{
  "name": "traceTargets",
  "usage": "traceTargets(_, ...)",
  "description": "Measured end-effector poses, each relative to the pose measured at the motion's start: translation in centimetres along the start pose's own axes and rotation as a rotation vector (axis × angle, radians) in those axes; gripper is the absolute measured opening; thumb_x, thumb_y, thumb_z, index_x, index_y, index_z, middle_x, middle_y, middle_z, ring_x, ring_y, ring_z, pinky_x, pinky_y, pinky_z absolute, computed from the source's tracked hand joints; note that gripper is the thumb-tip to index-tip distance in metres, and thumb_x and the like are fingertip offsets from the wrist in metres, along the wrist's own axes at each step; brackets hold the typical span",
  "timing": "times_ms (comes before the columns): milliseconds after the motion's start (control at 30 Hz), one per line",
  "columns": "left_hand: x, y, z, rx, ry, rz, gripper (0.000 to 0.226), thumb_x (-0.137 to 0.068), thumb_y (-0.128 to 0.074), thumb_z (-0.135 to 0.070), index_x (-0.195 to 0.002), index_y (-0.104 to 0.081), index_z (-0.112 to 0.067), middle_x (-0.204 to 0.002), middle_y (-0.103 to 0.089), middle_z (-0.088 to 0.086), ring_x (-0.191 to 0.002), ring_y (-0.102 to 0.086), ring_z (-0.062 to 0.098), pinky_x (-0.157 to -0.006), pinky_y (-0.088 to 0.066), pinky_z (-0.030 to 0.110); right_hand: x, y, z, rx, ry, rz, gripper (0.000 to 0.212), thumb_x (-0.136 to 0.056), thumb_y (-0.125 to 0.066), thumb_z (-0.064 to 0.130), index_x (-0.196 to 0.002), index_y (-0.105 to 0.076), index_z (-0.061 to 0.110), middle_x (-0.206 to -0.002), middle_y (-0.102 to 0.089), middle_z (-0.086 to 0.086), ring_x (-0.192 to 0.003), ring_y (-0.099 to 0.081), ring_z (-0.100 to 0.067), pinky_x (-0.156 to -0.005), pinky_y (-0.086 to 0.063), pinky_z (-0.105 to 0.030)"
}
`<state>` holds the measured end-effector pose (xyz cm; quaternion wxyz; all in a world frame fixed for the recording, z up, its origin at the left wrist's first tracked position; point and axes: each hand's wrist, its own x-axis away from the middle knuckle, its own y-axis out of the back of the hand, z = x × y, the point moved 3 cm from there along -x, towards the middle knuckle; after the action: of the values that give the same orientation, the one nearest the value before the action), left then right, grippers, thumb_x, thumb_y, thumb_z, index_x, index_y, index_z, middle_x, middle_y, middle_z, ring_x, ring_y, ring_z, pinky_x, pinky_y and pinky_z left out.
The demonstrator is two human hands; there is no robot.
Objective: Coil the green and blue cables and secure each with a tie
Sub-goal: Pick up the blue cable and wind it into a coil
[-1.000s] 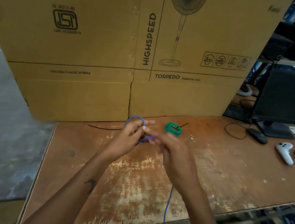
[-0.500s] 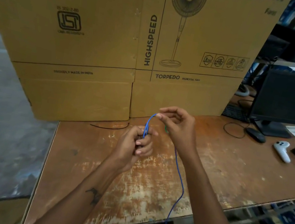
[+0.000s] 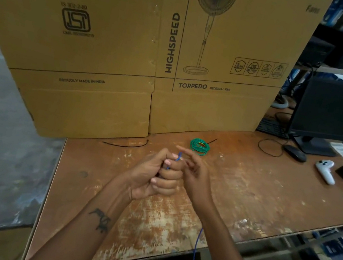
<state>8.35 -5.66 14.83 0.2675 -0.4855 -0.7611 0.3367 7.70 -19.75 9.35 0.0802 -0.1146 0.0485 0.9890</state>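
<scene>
Both hands are up over the worn table (image 3: 247, 188), just in front of the big fan box (image 3: 111, 51). The left hand (image 3: 153, 176) is curled into a fist around the blue cable (image 3: 178, 156), a bit poking out the top. The right hand (image 3: 193, 172) sits against it, fingers loosely spread, gripping nothing I can make out. More blue cable hangs off the table's near edge. The green cable (image 3: 199, 146) lies coiled near the box's base, with a loose black tie (image 3: 127, 144) further left.

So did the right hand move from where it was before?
Yes. The right hand dropped lower and closer, away from the fan box.
</scene>
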Motion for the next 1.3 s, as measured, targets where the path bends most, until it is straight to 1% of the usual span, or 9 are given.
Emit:
traceTargets(133, -0.1, 0.3, 2.2, -0.095, 0.049, -0.073, 0.034, -0.103, -0.032, -0.029, -0.070, -0.036, -0.022, -0.057, -0.019, -0.006, -0.042, -0.034, 0.010, -0.047, -0.032, 0.025, -0.6, 1.5, 1.0, 0.064, -0.007, -0.267, 0.006, -0.102, -0.069, 0.023, -0.099, -0.067, 0.018, -0.089, -0.079, -0.004, -0.089, -0.077, -0.021, -0.084, -0.060, -0.047)
traceTargets(267, -0.1, -0.2, 2.1, -0.186, 0.016, -0.042, 0.034, -0.104, -0.035, -0.028, -0.071, -0.035, -0.022, -0.058, -0.019, -0.006, -0.045, -0.021, 0.012, -0.049, -0.019, 0.028, -0.4, 1.0, 0.1, 0.288, -0.067, -0.123, 0.011, -0.093, -0.073, 0.035, -0.085, -0.072, 0.027, -0.077, -0.074, 0.000, -0.074, -0.065, -0.006, -0.074, -0.057, -0.046)
traceTargets(533, -0.4, 1.2, -2.5, -0.365, -0.338, -0.398, 0.041, -0.111, -0.027, -0.021, -0.070, -0.035, -0.021, -0.060, -0.018, -0.003, -0.047, -0.033, 0.016, -0.051, -0.029, 0.030, 6.7, -2.5, 0.8, 0.345, -0.194, 0.494, 0.059, -0.110, -0.045, 0.014, -0.143, -0.043, 0.062, -0.103, -0.074, 0.018, -0.067, -0.064, -0.010, -0.067, -0.055, -0.033)
traceTargets(700, -1.5, 3.6, -2.7, -0.561, -0.489, -0.556, 0.043, -0.116, -0.024, -0.021, -0.075, -0.036, -0.016, -0.060, -0.025, -0.005, -0.049, -0.043, 0.018, -0.056, -0.042, 0.028, 8.5, -2.6, 5.3, 0.395, -0.292, 0.738, 0.058, -0.111, -0.043, 0.016, -0.159, -0.018, 0.040, -0.120, -0.074, 0.014, -0.065, -0.074, -0.017, -0.070, -0.054, -0.023)
traceTargets(800, -1.6, 5.0, -2.1, -0.792, -0.453, -0.598, 0.042, -0.116, -0.024, -0.021, -0.080, -0.042, -0.013, -0.062, -0.028, -0.005, -0.053, -0.049, 0.018, -0.061, -0.043, 0.029, 7.4, -0.9, 6.3, 0.483, -0.265, 0.629, 0.020, -0.110, -0.039, 0.013, -0.127, -0.041, 0.022, -0.112, -0.076, 0.008, -0.070, -0.077, -0.024, -0.070, -0.059, -0.040)
traceTargets(900, -1.1, 4.9, -1.4, -0.926, -0.387, -0.576, 0.043, -0.116, -0.027, -0.021, -0.083, -0.053, -0.011, -0.062, -0.041, -0.002, -0.055, -0.051, 0.018, -0.059, -0.043, 0.026, 5.0, 1.5, 7.6, 0.713, -0.197, 0.352, 0.017, -0.105, -0.051, 0.018, -0.108, -0.060, 0.032, -0.096, -0.075, 0.008, -0.070, -0.074, -0.021, -0.067, -0.053, -0.033)
traceTargets(1033, -0.4, 3.4, -0.7, -1.104, -0.319, -0.528, 0.044, -0.116, -0.031, -0.023, -0.084, -0.061, -0.014, -0.067, -0.055, -0.003, -0.059, -0.049, 0.006, -0.063, -0.041, 0.023, 2.9, 2.7, 11.1, 1.055, 0.242, 0.032, 0.013, -0.087, -0.078, 0.041, -0.095, -0.067, 0.040, -0.096, -0.065, 0.012, -0.085, -0.061, -0.003, -0.060, -0.045, -0.026)
traceTargets(1167, -0.5, 2.1, 0.1, -0.944, -0.244, -0.324, 0.052, -0.115, -0.029, -0.024, -0.083, -0.064, -0.004, -0.072, -0.070, 0.008, -0.065, -0.061, 0.023, -0.067, -0.051, 0.032, 0.7, 2.7, 11.5, 1.048, 0.505, 0.051, 0.015, -0.089, -0.074, 0.043, -0.098, -0.069, 0.032, -0.096, -0.069, 0.013, -0.083, -0.068, -0.009, -0.058, -0.052, -0.039)
traceTargets(1300, -0.2, 1.8, 0.5, -0.461, -0.236, -0.233, 0.042, -0.102, -0.038, -0.037, -0.068, -0.051, -0.016, -0.047, -0.039, 0.000, -0.045, -0.047, 0.021, -0.054, -0.042, 0.030, -2.4, 3.7, 10.3, 0.589, 0.375, 0.265, 0.025, -0.097, -0.067, -0.001, -0.107, -0.079, 0.018, -0.100, -0.067, 0.003, -0.094, -0.065, -0.009, -0.079, -0.050, -0.026)
